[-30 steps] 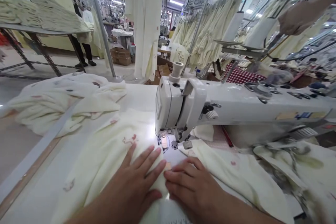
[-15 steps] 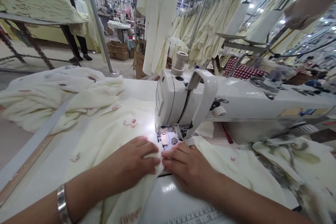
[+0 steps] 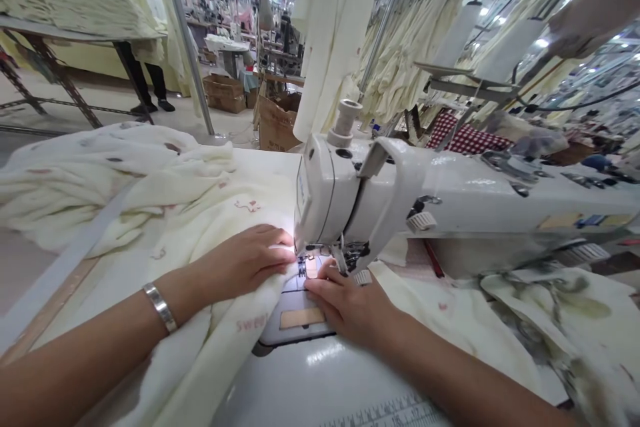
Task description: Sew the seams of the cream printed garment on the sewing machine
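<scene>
Cream printed fabric (image 3: 245, 310) lies left of the needle of a white sewing machine (image 3: 350, 180). My left hand (image 3: 250, 260), with a silver bangle at the wrist, has its fingers pressed together on the fabric's edge beside the machine head. Bare metal shows on the needle plate (image 3: 295, 300) between my hands. My right hand (image 3: 350, 297) is just right of the needle, thumb and fingers curled together close to the presser foot. What its fingertips hold, if anything, is too small to make out.
More cream fabric is bunched on the left (image 3: 100, 180) and lies at right under the machine arm (image 3: 460, 320). A ruler strip (image 3: 395, 413) runs along the front. Thread cones (image 3: 457, 33) stand behind. Garments (image 3: 420, 33) hang at the back, near cardboard boxes (image 3: 277, 123).
My left hand has moved left and away from me, drawing the fabric off the needle plate, which is now uncovered. My right hand stays near the presser foot, its fingers more curled.
</scene>
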The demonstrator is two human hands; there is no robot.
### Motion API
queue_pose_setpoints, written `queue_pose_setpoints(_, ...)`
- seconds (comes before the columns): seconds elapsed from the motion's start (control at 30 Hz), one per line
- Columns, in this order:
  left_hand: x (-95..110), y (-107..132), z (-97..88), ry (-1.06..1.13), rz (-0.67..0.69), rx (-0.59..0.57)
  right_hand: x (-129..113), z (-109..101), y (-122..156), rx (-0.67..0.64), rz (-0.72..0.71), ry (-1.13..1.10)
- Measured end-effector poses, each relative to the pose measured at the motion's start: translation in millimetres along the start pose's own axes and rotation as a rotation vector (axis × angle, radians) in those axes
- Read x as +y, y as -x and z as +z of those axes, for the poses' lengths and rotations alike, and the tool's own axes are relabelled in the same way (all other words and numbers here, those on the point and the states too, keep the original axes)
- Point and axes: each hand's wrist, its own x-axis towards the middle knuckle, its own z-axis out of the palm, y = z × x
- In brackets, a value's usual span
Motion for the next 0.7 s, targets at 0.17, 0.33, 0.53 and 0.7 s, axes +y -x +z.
queue_pose_setpoints(0.17, 55, 29, 31.3, -0.064, -0.188, 0.117, -27, -30, 6, -0.017, -0.114, -0.098)
queue_pose_setpoints(0.33, 154, 78, 67.2, -0.214, -0.264, 0.259, -60, -40, 46, -0.033, -0.153, -0.220)
queue_pose_setpoints(0.53, 84, 37, 19.0, -0.329, -0.387, 0.280, -75, -37, 74, -0.189, -0.069, -0.261)
queue_pose_setpoints(0.7, 95, 21, 1.0, -0.377, -0.185, 0.433, -75, -58, 66, -0.103, -0.008, -0.323)
